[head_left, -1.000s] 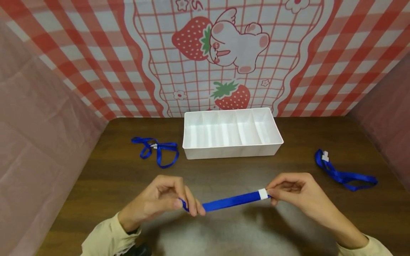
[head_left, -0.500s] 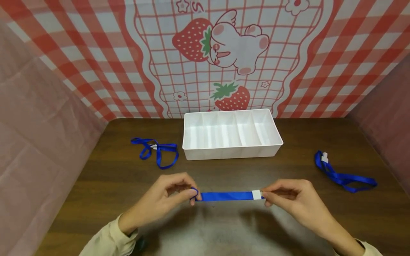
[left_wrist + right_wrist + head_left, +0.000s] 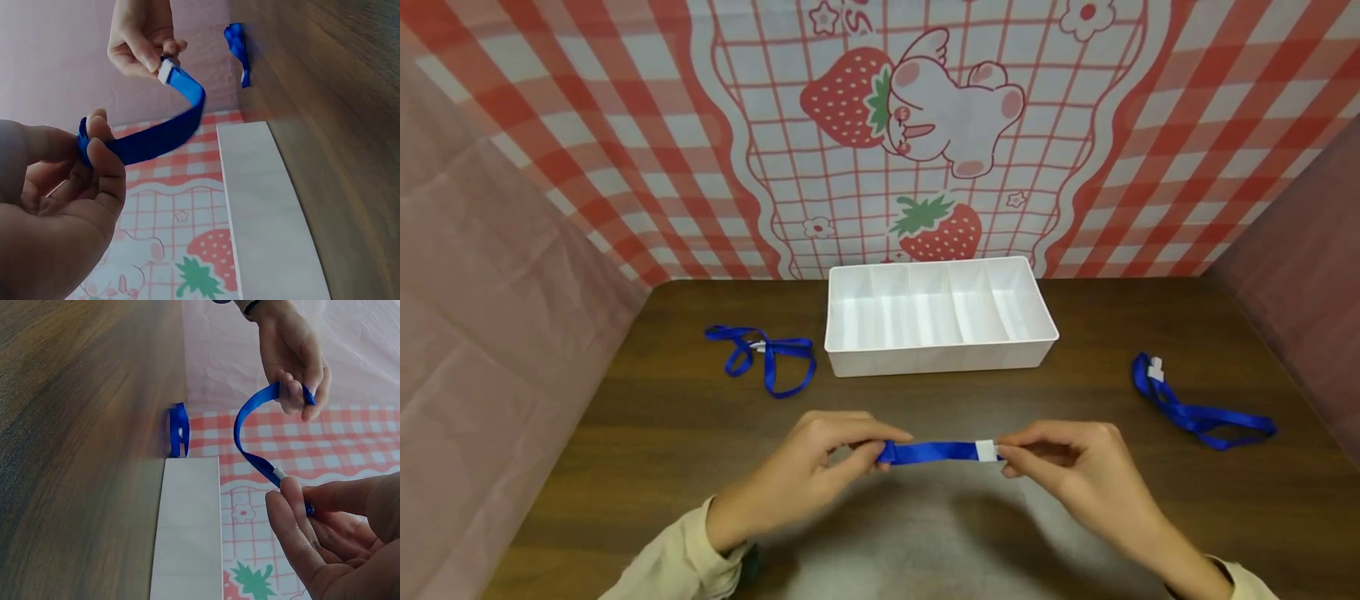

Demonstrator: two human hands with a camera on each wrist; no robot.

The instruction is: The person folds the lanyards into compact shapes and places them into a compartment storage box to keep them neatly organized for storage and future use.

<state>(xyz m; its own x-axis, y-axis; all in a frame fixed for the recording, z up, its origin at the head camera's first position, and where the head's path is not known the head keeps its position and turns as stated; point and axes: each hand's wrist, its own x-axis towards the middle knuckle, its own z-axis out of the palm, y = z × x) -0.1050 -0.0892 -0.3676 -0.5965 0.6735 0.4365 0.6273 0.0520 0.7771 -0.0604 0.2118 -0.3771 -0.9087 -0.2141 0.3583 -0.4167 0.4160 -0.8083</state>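
Note:
Between my two hands a blue lanyard (image 3: 934,452) spans above the table, sagging in a curve in both wrist views. My left hand (image 3: 820,458) pinches its folded left end between thumb and fingers. At the other end my right hand (image 3: 1075,467) pinches it just beyond a white clip (image 3: 986,451). In the left wrist view the blue band (image 3: 159,139) comes out between the fingers of the left hand (image 3: 69,187). The right wrist view shows the right fingertips close by the white clip (image 3: 279,473).
A white box (image 3: 940,357) with several compartments stands at the back, near the checked cloth (image 3: 700,183). A second blue lanyard (image 3: 790,342) lies loosely looped left of it. Another blue lanyard (image 3: 1195,414) with a white clip lies on the table (image 3: 647,417) at the right.
My left hand has moved right and slightly up, closer to my right hand. The stretch of lanyard between them has become shorter and more level.

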